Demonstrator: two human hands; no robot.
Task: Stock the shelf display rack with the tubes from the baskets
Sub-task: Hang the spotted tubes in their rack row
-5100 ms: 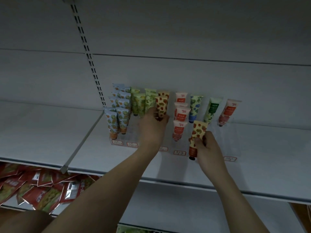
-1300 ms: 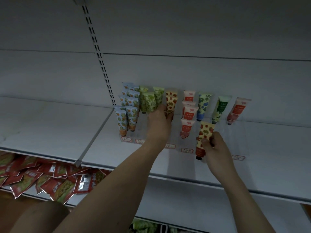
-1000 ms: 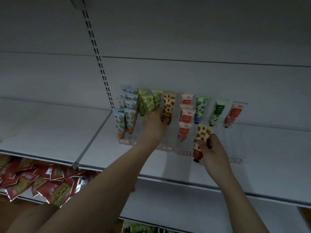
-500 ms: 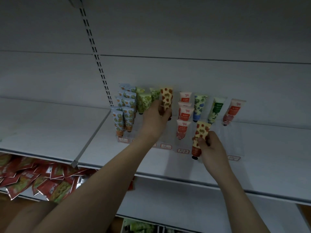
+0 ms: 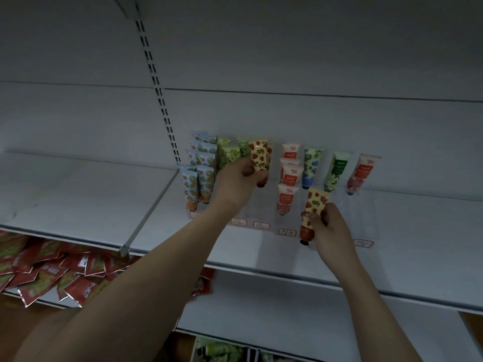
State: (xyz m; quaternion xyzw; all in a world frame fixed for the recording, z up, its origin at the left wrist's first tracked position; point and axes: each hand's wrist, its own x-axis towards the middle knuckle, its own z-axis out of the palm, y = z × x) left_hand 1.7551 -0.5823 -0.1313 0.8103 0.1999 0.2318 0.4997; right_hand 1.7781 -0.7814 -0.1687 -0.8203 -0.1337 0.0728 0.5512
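The left hand (image 5: 241, 176) pinches a strawberry-print tube (image 5: 260, 156) which it has lifted up out of the rack's middle column since half a second ago — so that slot is being rearranged, not yet filled. The right hand (image 5: 328, 228) grips a matching second tube (image 5: 312, 212), cap down, in front of the clear display rack (image 5: 363, 205). Soft, glossy flattened tubes with crimped tops stand in its columns on the matte white shelf (image 5: 418, 257).
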